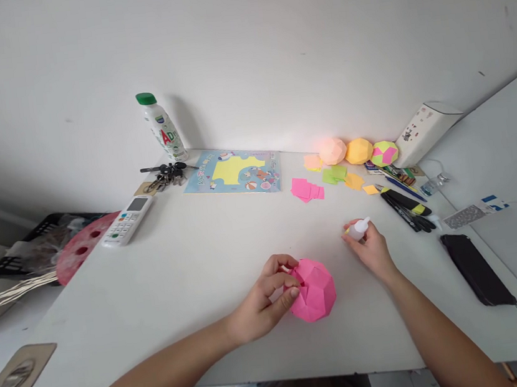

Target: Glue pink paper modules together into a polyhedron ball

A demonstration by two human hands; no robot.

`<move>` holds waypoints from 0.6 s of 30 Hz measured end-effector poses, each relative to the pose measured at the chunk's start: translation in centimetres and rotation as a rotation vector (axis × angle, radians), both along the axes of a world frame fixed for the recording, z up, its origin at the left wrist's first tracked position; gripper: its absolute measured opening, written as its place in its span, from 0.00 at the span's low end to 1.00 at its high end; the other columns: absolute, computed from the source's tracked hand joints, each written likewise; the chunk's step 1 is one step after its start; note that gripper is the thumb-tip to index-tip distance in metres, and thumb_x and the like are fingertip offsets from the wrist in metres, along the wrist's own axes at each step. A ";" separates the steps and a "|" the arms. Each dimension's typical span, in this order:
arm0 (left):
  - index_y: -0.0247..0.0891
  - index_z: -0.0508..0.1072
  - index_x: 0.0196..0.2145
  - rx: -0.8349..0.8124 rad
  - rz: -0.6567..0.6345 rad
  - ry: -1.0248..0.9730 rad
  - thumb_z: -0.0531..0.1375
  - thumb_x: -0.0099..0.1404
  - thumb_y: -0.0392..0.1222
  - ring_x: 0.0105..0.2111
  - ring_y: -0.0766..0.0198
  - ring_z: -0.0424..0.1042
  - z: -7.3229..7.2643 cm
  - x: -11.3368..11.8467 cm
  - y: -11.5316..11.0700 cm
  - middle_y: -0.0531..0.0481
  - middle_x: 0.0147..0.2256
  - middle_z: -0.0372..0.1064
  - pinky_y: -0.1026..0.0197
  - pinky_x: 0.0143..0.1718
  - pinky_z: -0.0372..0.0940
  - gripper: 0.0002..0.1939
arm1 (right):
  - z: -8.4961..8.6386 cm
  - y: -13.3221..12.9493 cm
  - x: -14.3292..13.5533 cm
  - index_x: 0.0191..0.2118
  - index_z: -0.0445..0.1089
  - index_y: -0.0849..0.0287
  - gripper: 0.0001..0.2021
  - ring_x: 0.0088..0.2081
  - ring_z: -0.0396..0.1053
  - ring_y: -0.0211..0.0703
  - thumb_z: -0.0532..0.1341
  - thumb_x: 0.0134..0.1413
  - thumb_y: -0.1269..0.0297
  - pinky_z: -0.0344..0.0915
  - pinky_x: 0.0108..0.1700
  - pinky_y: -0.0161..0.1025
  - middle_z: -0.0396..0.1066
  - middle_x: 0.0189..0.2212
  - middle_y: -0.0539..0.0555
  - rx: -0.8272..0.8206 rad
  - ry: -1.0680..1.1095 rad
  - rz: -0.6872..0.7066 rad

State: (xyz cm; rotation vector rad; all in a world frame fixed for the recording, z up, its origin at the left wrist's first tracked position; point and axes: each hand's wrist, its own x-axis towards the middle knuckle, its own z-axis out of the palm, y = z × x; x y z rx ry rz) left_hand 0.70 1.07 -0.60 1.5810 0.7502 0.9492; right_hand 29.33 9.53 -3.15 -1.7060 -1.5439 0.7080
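Note:
A pink folded-paper ball (318,288) rests on the white table near its front edge. It has a small opening on its left side, and there my left hand (268,296) pinches the paper between thumb and fingers. To the right and a little farther back, my right hand (373,248) is closed around a small white glue bottle (359,227), whose narrow tip points up and to the right. The bottle is apart from the ball. Farther back lie pink paper squares (307,189), green squares (334,175) and orange pieces (354,181).
Three finished paper balls (359,151) line the wall beside a white box (424,129). Scissors and pens (404,207) and a black pouch (478,270) lie right. At left are a remote (128,221), keys (167,175), a bottle (164,130) and a blue picture sheet (256,178).

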 end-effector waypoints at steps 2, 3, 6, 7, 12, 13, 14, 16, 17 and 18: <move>0.37 0.71 0.34 -0.034 0.003 0.000 0.51 0.72 0.52 0.52 0.55 0.60 0.0 0.1 -0.1 0.41 0.48 0.56 0.51 0.52 0.63 0.18 | -0.2 0.0 0.1 0.43 0.66 0.56 0.19 0.38 0.74 0.47 0.64 0.47 0.52 0.71 0.41 0.44 0.76 0.44 0.58 -0.014 -0.036 0.017; 0.37 0.71 0.34 -0.049 0.006 0.000 0.51 0.72 0.52 0.53 0.54 0.60 0.1 0.1 -0.1 0.41 0.48 0.56 0.51 0.52 0.63 0.18 | -0.3 0.1 0.2 0.46 0.66 0.56 0.21 0.39 0.75 0.47 0.64 0.47 0.52 0.71 0.42 0.44 0.75 0.45 0.58 -0.021 -0.055 0.025; 0.37 0.71 0.34 -0.085 0.018 -0.010 0.51 0.72 0.53 0.54 0.54 0.59 0.1 0.1 -0.2 0.41 0.49 0.56 0.51 0.53 0.63 0.18 | -0.2 -0.1 0.8 0.54 0.61 0.57 0.31 0.44 0.75 0.50 0.65 0.44 0.52 0.72 0.44 0.45 0.74 0.49 0.59 -0.035 -0.128 0.025; 0.37 0.71 0.34 -0.095 0.019 -0.016 0.51 0.72 0.53 0.54 0.54 0.59 0.2 0.1 -0.2 0.41 0.49 0.56 0.51 0.52 0.63 0.18 | 0.1 -0.4 1.1 0.55 0.60 0.57 0.33 0.46 0.74 0.52 0.66 0.43 0.52 0.72 0.45 0.46 0.73 0.50 0.61 -0.034 -0.163 0.013; 0.36 0.73 0.34 -0.099 0.020 -0.020 0.52 0.71 0.52 0.51 0.55 0.64 0.4 0.3 -0.4 0.40 0.51 0.56 0.51 0.52 0.64 0.18 | 3.5 -3.5 1.8 0.41 0.71 0.60 0.17 0.53 0.66 0.66 0.63 0.47 0.55 0.66 0.49 0.56 0.73 0.44 0.66 0.080 -0.387 -0.078; 0.36 0.73 0.33 -0.087 0.020 -0.010 0.52 0.71 0.51 0.51 0.55 0.63 0.4 0.3 -0.4 0.39 0.51 0.57 0.51 0.52 0.63 0.18 | 4.3 -4.2 1.4 0.36 0.72 0.59 0.12 0.46 0.70 0.63 0.60 0.53 0.56 0.67 0.46 0.55 0.74 0.37 0.63 0.193 -0.495 -0.098; 0.36 0.73 0.33 -0.068 0.017 0.002 0.52 0.71 0.51 0.51 0.54 0.63 0.5 0.3 -0.4 0.39 0.51 0.58 0.51 0.53 0.63 0.19 | 5.1 -4.9 0.9 0.33 0.72 0.58 0.09 0.39 0.72 0.57 0.59 0.56 0.59 0.68 0.43 0.52 0.74 0.31 0.59 0.340 -0.540 -0.101; 0.35 0.75 0.33 -0.013 0.006 0.029 0.52 0.72 0.51 0.52 0.53 0.62 0.8 0.3 -0.4 0.38 0.50 0.60 0.50 0.55 0.61 0.19 | 6.3 -5.9 -0.6 0.34 0.72 0.57 0.04 0.36 0.72 0.49 0.60 0.58 0.66 0.69 0.43 0.47 0.74 0.30 0.56 0.634 -0.476 0.110; 0.35 0.75 0.33 0.017 -0.005 0.044 0.52 0.72 0.51 0.53 0.53 0.62 0.9 0.3 -0.5 0.38 0.50 0.60 0.49 0.56 0.60 0.19 | 6.7 -6.3 -1.5 0.38 0.72 0.56 0.04 0.40 0.73 0.50 0.60 0.58 0.67 0.70 0.46 0.47 0.74 0.35 0.57 0.686 -0.417 0.327; 0.36 0.75 0.33 0.045 -0.019 0.056 0.52 0.72 0.50 0.53 0.52 0.61 1.0 0.2 -0.5 0.38 0.49 0.60 0.49 0.56 0.60 0.19 | 6.8 -6.6 -2.3 0.46 0.70 0.56 0.09 0.49 0.70 0.53 0.60 0.59 0.65 0.69 0.50 0.49 0.73 0.44 0.60 0.621 -0.366 0.559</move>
